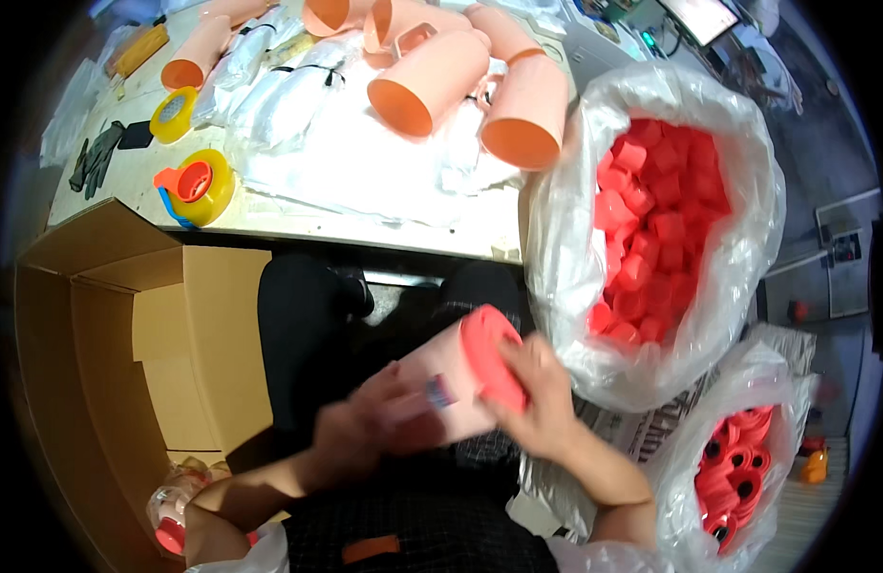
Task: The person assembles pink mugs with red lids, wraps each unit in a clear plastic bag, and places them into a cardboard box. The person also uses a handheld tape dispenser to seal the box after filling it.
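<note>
Above my lap I hold a pink plastic jug [432,392], tilted so its top points up and to the right. A red lid [487,355] covers that end. My left hand [365,415], blurred by motion, is wrapped round the lower body of the jug. At the lid, my right hand [539,392] grips the rim, thumb and fingers closed on it. A small dark printed patch shows on the jug's side. To my left stands an open cardboard box [226,344] with wrapped pink jugs with red lids [174,511] inside, partly behind my left forearm.
Several pink jug bodies [432,81] lie on the table [365,222] beside clear plastic bags [293,105]. Yellow tape rolls [222,196] and a dark glove [99,156] sit at left. A large bag of red caps [651,229] and a smaller bag of red lids [737,473] stand at right.
</note>
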The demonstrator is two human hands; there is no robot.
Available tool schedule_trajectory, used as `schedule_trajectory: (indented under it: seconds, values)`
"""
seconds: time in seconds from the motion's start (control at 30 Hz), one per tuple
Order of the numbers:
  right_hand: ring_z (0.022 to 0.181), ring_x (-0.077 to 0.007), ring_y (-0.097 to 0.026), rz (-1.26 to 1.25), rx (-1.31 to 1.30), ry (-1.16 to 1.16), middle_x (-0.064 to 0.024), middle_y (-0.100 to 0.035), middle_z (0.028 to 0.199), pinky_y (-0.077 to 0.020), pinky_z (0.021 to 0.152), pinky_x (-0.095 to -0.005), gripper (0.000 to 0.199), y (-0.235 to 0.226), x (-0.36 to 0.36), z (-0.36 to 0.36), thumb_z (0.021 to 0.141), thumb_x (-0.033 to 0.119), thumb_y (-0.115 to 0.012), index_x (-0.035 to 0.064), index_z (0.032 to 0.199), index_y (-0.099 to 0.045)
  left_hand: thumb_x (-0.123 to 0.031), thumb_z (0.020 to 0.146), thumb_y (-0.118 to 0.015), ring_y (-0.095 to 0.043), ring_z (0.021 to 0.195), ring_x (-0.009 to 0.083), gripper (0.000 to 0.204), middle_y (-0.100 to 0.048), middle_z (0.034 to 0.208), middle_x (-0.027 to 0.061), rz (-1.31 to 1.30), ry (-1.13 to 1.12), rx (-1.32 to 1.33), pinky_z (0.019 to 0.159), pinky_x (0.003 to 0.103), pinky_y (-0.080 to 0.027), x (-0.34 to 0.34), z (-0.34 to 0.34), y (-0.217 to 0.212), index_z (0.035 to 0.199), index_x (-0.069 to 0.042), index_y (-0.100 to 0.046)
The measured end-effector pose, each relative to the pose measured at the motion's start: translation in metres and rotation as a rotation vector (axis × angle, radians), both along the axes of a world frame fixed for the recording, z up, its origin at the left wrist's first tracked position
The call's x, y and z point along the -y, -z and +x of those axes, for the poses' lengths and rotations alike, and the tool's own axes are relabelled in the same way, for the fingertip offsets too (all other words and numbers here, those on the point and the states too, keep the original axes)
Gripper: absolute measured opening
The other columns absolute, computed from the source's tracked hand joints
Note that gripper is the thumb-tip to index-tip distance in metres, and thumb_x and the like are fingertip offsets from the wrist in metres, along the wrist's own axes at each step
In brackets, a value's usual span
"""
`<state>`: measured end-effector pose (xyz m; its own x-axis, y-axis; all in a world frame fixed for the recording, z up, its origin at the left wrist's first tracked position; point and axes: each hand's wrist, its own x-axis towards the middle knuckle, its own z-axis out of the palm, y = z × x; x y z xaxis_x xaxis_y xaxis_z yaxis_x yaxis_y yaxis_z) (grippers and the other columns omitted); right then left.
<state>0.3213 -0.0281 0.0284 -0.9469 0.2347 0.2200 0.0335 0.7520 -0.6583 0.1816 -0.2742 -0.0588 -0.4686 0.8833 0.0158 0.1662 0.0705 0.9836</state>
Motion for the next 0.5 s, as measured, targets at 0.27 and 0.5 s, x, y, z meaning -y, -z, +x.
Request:
schedule_trajectory:
  seconds: [0.27,0.5]
  values:
    - [0.083,-0.0181,-0.059,-0.640,0.137,0.158,-0.0091,-0.063,0.094,-0.0483,0.077,-0.0299,0.030,0.016,-0.066,-0.020,0.093,0.014,-0.063,-0.0049,0.116,-0.066,-0.017,0.091,-0.064,-0.066,0.084,0.0378,0.026,-0.068,0.102,0.0182,0.160,-0.116,-0.388,0.072,0.040,-0.055,-0.039,-0.043,0.008,0.113,-0.003,-0.064]
    - [0.102,-0.0228,-0.062,-0.734,0.182,-0.187,-0.0137,-0.067,0.108,-0.0468,0.094,-0.0328,0.033,0.069,-0.073,-0.063,0.101,0.024,-0.055,-0.0032,0.117,-0.064,-0.005,0.078,-0.073,-0.058,0.085,0.0328,0.007,-0.060,0.077,0.0116,-0.079,-0.406,-0.840,0.079,0.040,-0.047,-0.181,-0.214,0.052,0.080,-0.002,-0.066]
